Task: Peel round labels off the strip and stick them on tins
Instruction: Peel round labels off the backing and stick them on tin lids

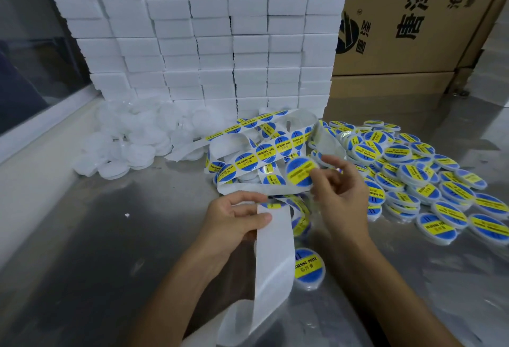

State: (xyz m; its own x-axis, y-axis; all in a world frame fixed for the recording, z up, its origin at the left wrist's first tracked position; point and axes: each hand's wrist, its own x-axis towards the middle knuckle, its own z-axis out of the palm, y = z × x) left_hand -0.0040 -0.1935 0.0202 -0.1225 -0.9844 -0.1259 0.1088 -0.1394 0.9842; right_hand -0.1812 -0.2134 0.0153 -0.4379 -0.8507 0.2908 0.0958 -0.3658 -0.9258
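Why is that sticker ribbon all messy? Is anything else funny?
The label strip lies tangled in loose loops on the table, not neatly rolled. One labelled tin sits alone near the person, apart from the finished pile.

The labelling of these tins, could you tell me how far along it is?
Done: a large pile of labelled tins lies at right. In hand: the right hand holds a tin with a label on it, and the left hand grips the strip. Left: unlabelled white tins and more labels.
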